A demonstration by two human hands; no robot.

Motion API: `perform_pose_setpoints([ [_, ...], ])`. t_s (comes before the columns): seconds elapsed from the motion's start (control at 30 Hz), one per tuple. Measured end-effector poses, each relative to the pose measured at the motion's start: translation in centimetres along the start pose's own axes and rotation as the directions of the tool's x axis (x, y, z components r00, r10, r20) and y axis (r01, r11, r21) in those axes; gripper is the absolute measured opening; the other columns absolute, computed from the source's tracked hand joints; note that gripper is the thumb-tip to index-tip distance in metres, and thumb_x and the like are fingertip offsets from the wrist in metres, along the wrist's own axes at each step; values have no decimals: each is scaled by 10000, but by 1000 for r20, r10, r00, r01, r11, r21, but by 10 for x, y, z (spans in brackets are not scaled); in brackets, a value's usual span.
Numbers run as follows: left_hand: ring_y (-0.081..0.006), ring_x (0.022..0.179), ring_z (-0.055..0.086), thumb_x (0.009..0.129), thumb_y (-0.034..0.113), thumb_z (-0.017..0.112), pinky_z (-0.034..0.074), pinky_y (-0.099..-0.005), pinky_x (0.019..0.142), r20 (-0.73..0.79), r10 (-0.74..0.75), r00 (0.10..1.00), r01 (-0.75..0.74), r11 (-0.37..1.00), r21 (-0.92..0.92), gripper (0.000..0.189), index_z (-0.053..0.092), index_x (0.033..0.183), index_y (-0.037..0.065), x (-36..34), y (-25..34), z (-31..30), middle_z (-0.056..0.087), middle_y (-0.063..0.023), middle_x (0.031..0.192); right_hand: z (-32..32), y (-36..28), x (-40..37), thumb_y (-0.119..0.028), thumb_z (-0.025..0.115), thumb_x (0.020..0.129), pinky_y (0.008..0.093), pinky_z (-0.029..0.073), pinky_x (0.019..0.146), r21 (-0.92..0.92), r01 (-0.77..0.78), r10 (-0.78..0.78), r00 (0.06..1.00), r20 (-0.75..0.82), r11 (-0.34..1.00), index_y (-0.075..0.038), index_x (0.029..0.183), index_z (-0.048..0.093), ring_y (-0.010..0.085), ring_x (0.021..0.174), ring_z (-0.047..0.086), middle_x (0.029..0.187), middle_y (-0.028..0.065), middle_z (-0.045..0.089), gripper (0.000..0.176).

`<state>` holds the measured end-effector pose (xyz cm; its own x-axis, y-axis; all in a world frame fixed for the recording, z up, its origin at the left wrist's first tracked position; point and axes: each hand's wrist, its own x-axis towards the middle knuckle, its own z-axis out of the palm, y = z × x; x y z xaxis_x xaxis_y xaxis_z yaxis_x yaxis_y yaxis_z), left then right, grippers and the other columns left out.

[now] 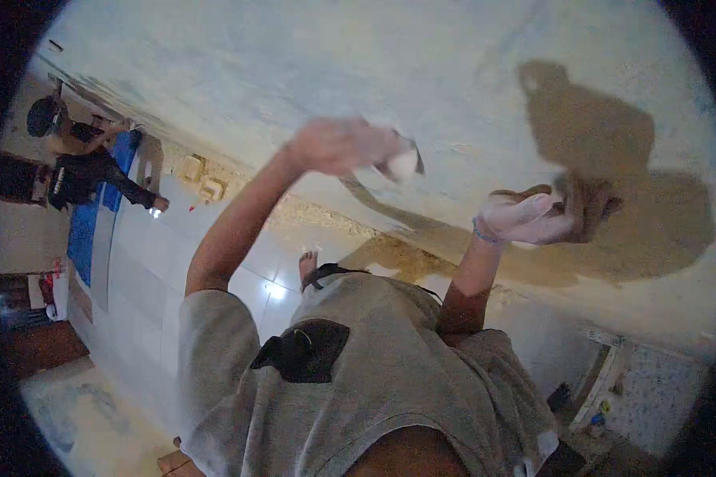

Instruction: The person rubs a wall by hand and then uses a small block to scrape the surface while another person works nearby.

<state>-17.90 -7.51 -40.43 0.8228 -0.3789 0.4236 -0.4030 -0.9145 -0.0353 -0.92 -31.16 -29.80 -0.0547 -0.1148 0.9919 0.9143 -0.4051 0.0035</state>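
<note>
My left hand (pixel 338 146) is raised close to the pale, patchy wall (pixel 422 71). It is closed on a small flat dark-edged thing (pixel 406 164) with white on it, blurred by motion; its kind does not show clearly. To the right, my right hand (pixel 537 219) is held up near the same wall, whitened with powder or paste and wearing a blue band at the wrist. Its fingers are bent around something with a thin curved dark edge (pixel 525 193), which I cannot make out. Large shadows fall on the wall behind this hand.
At far left another person in dark clothes (pixel 83 175) reaches towards the wall, beside a blue strip (pixel 83 238). Pale floor tiles (pixel 147 294) show below. Light-coloured items (pixel 207 187) lie by the wall's foot. A doorway frame (pixel 597 378) stands lower right.
</note>
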Motion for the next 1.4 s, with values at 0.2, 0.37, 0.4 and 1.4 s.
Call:
perform_pose_setpoints([
  [0.2, -136, 1214, 572, 948, 388, 593, 418, -299, 741, -459, 108, 882, 185, 815, 548, 429, 628, 1321, 179, 12, 16, -25, 576, 119, 1398, 12, -5, 1, -362, 426, 1010, 635, 224, 1134, 70, -19, 24, 997, -71, 997, 48, 1017, 582, 429, 1266, 431, 1132, 232, 472, 439],
  [0.37, -153, 1060, 590, 809, 465, 625, 369, -380, 669, -363, -81, 928, 274, 811, 518, 591, 617, 1337, 197, 21, 43, -12, 621, -2, 1324, 5, 4, -3, -368, 441, 1012, 643, 218, 1135, 24, 22, -21, 999, -50, 999, 43, 1011, 581, 426, 1270, 433, 1138, 222, 465, 434],
  [0.4, -144, 1059, 594, 820, 416, 617, 377, -356, 660, -345, -31, 938, 225, 811, 540, 574, 607, 1347, 188, 28, 42, -23, 619, -12, 1331, 6, 6, -3, -371, 441, 1013, 645, 220, 1134, 22, 24, -23, 999, -43, 999, 42, 1007, 580, 427, 1267, 436, 1135, 222, 465, 436],
  [1.4, -572, 1433, 185, 909, 440, 484, 81, -663, 1142, -783, -186, 593, 555, 799, 231, 838, 277, 1470, -147, 56, -29, -87, 224, -450, 1492, 40, -17, -20, -381, 445, 968, 664, 215, 1130, 65, -126, 128, 991, -32, 990, -17, 987, 635, 440, 1184, 503, 1116, 263, 585, 410],
])
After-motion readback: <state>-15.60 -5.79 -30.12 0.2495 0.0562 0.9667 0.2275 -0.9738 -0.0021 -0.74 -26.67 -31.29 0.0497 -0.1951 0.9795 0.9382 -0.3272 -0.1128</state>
